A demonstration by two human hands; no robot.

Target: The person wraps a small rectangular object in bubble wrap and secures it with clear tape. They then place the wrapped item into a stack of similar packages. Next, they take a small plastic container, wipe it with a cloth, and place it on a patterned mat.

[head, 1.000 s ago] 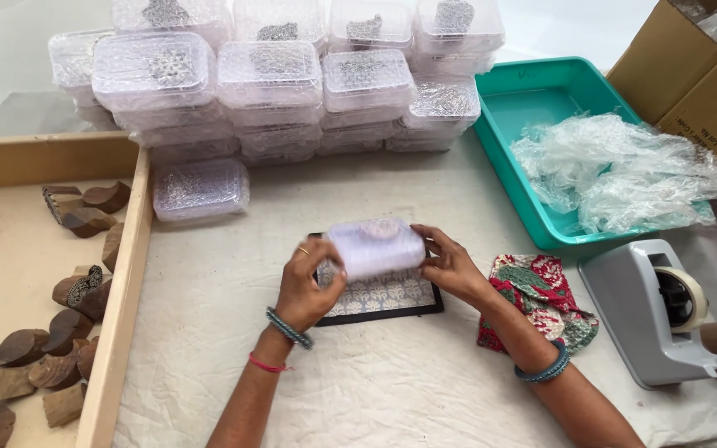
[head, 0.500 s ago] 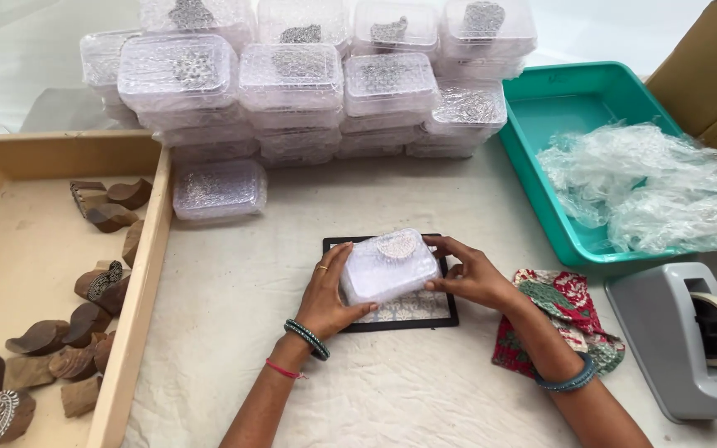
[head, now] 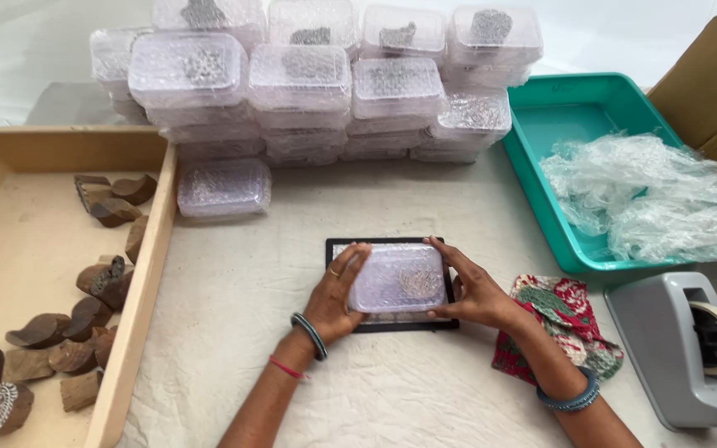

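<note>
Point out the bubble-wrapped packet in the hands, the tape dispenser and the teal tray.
bubble-wrapped packet [head: 396, 278], head view, middle of its top face.
tape dispenser [head: 665, 348], head view, grey body left of the tape roll.
teal tray [head: 533, 178], head view, its left wall.

Wrapped box [head: 397, 279] on tray [head: 392, 325], tape dispenser [head: 689, 348] right

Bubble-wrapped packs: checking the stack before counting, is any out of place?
One bubble-wrapped pack lies alone on the cloth beside the wooden tray, apart from the stack. Another is held between left hand and right hand.
</note>
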